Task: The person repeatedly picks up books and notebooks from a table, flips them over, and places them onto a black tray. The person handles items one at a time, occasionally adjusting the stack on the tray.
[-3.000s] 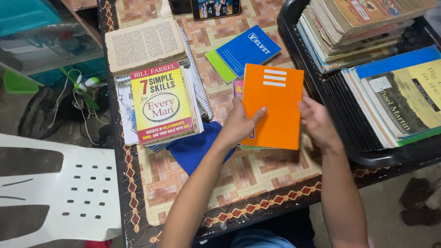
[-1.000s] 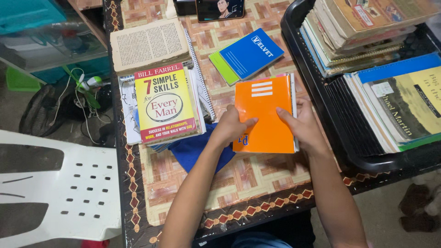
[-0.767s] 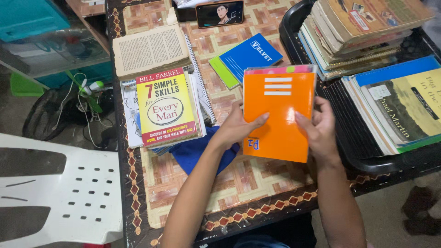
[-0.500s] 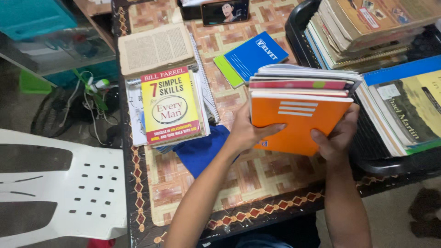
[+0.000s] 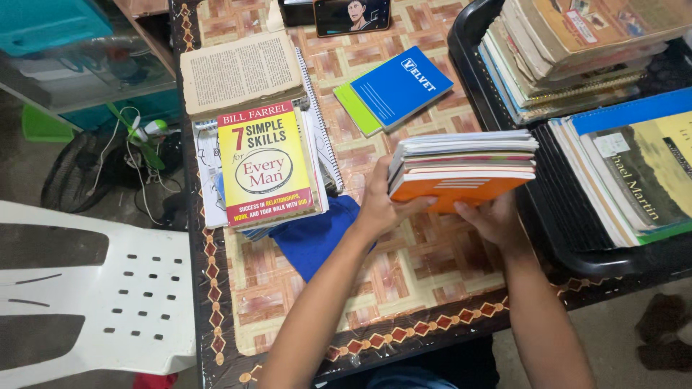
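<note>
Tipped nearly flat now, page edges facing the camera, where half a second ago the orange cover still showed most of its face: stack of notebooks (image 5: 461,167), up off the table (image 5: 404,266) and held in the air just left of the black tray (image 5: 577,252). Left hand (image 5: 380,204) clamped on the stack's left end, thumb up the side, fingers curled under the orange bottom cover. Right hand (image 5: 494,216) cupped underneath near the front, fingertips pressed to that cover (so both hands closed on the same stack, not on anything else). Left of the hands, a yellow book (image 5: 264,164) topping a pile, with blue cloth (image 5: 317,234) poking out beneath. Further back, a blue notebook (image 5: 398,84) lying on a green one, and a phone (image 5: 351,14) at the far edge. More books (image 5: 620,144) packed in the tray. White chair (image 5: 86,288) off to the left.
</note>
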